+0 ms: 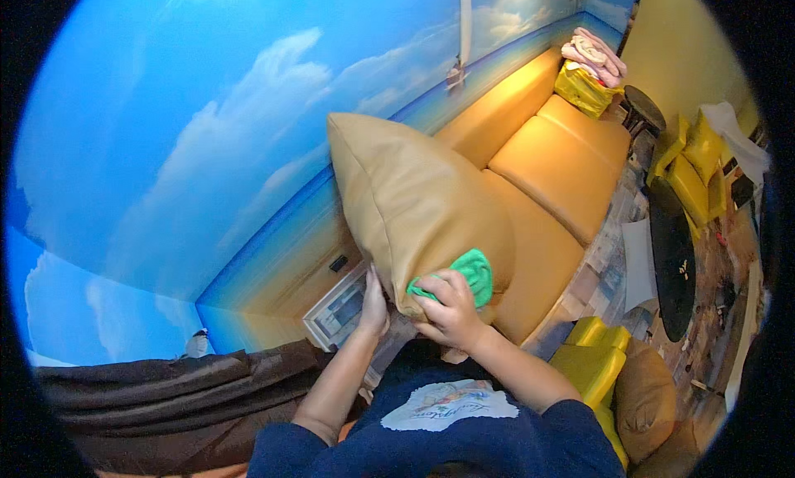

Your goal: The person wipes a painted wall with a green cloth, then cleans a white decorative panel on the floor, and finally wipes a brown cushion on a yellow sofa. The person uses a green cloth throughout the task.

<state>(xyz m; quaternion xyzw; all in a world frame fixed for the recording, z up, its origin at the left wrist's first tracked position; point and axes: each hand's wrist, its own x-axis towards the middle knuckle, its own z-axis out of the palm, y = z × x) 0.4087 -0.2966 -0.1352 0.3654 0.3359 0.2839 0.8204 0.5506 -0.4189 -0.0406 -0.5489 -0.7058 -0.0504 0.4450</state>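
A large tan cushion [422,192] with a smooth, leather-like cover stands tilted in front of me, above the near end of an orange-tan sofa [546,161]. My right hand [452,310] grips a green cloth [475,276] and presses it against the cushion's near lower corner. Part of the cloth bunches under my fingers, and the rest spreads over the cover. Against the cushion's left edge rests my left hand [374,307], flat with its fingers stretched out. The cushion's far side and base are hidden.
A yellow bag [584,90] with folded pink textiles [593,53] sits at the sofa's far end, beside a dark stool [644,108]. To the right are a black oval table [672,261] and yellow armchairs [587,363]. Dark brown fabric [186,410] lies at left, below a sky-painted wall [186,136].
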